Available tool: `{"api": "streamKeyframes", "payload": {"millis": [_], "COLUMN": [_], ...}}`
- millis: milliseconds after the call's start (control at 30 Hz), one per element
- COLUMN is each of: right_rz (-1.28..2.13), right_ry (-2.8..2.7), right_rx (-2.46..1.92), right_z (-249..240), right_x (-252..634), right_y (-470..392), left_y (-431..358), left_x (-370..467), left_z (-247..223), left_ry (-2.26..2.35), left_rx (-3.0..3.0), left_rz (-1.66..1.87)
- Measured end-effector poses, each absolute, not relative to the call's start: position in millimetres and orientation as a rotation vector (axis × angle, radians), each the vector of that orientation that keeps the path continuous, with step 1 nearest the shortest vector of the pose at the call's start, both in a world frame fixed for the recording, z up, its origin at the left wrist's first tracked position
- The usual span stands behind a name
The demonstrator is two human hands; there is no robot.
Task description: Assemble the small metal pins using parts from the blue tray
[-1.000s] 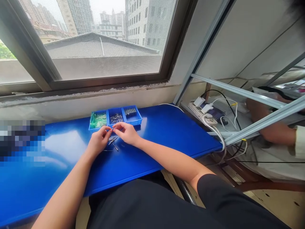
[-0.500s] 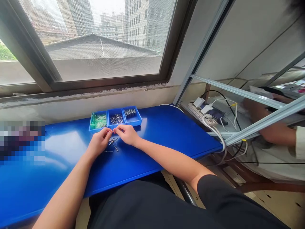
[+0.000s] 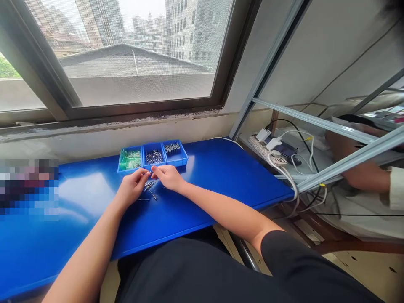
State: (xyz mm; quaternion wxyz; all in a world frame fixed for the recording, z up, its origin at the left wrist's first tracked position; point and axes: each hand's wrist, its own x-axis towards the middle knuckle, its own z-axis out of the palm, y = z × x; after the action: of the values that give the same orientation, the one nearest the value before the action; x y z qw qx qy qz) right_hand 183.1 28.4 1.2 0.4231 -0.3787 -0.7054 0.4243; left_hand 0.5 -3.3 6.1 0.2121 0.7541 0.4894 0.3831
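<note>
My left hand (image 3: 134, 184) and my right hand (image 3: 167, 176) meet fingertip to fingertip above the blue table. Both are closed in a pinch around something too small to make out. Below them on the table lie several thin dark metal pieces (image 3: 152, 195), loosely piled and partly hidden by my left hand. Just beyond my hands stands a blue three-compartment bin (image 3: 183, 162). Its left compartment has clear and green small parts (image 3: 131, 159), the middle one dark slim metal pins (image 3: 154, 157), and the right one short cylinders (image 3: 172, 148) standing in rows.
The blue table (image 3: 221, 168) runs below a window with a mesh screen. To the right, a metal frame post (image 3: 268, 71) rises beside a power strip (image 3: 268, 150) with chargers and white cables. Another person's arm (image 3: 353, 164) is behind the frame.
My right fingers have shifted slightly against my left fingertips. The bin and the loose pieces on the table have stayed in place.
</note>
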Motion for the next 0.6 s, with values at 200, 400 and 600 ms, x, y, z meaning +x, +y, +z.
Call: {"api": "streamKeyframes", "payload": {"millis": [200,400,600], "right_rz": [0.992,0.992,0.976], "right_ry": [-1.723,-1.765,-1.757], "right_rx": [-0.882,-0.872,-0.874], "right_z": [7.3,6.1,4.4], "right_x": [183.5,182.2,181.4], "right_y": [21.6,23.0,23.9], "left_y": [-4.2,-4.9,-5.1], "left_x": [-0.2,0.0,0.5], "left_z": [9.0,9.8,9.8], "left_ry": [1.414,1.427,1.430], "left_rx": [2.097,2.074,2.080], "left_rz": [1.039,1.029,1.032]}}
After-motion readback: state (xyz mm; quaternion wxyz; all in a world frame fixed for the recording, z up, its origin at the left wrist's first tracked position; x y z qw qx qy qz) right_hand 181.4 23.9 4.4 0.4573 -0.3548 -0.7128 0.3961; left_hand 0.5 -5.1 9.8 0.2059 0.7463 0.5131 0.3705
